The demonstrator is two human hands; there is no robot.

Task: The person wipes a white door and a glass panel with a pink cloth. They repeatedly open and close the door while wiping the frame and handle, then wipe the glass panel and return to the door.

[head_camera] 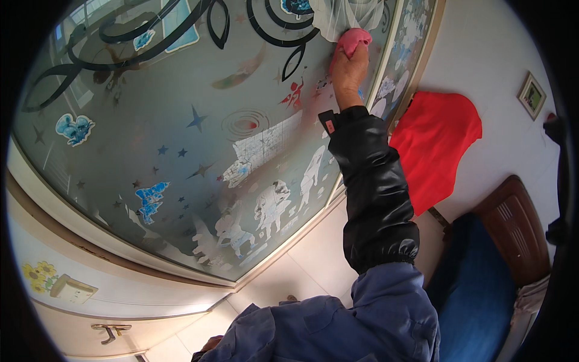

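Note:
My right hand [352, 72], in a black sleeve cover over a blue jacket, is raised and shut on a pink cloth [353, 41]. The cloth lies against the upper right of a frosted glass door panel [181, 104], just below a gathered white sheer fabric [348, 18]. The glass bears blue butterfly stickers, stars, figures and worn, whitish sticker remains. My left hand [211, 343] hangs low beside the jacket, mostly hidden by it, so its fingers cannot be made out.
Right of my arm hangs a red cloth [436, 145], with a small framed picture [532, 95] on the wall. A bed with a dark wooden headboard [515, 226] and blue cover [470, 289] stands lower right. At lower left are a wall switch [73, 288] and a door handle [111, 332].

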